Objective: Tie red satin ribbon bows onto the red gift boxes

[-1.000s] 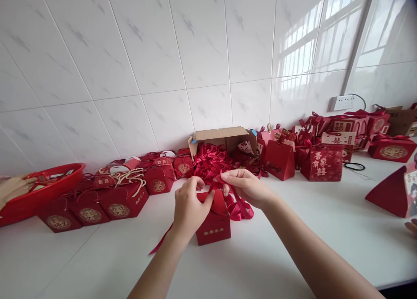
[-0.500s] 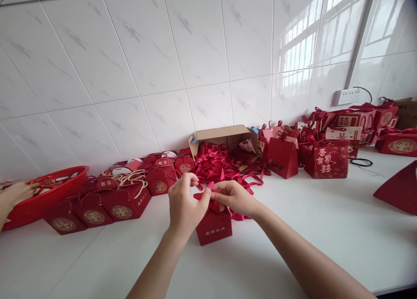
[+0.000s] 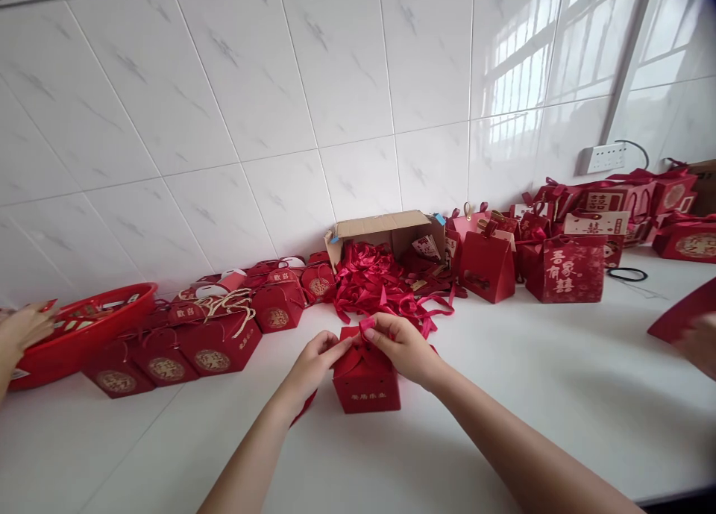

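A small red gift box (image 3: 366, 383) with gold lettering stands on the white counter (image 3: 503, 395) in front of me. My left hand (image 3: 311, 365) has its fingers curled at the box's top left, pinching the red ribbon. My right hand (image 3: 403, 346) pinches the red ribbon (image 3: 368, 324) at the box's top right. A loose ribbon end (image 3: 302, 409) trails down to the left of the box.
A cardboard box (image 3: 385, 234) spills a heap of red ribbons (image 3: 385, 286) behind it. Red gift boxes (image 3: 212, 346) line the wall at left, more (image 3: 564, 268) at right. A red basket (image 3: 72, 335) sits far left with another person's hand (image 3: 19, 331). Another hand (image 3: 699, 342) shows at right.
Both my hands have come down from above the box onto its top, bringing the ribbon with them. The view has shifted slightly.
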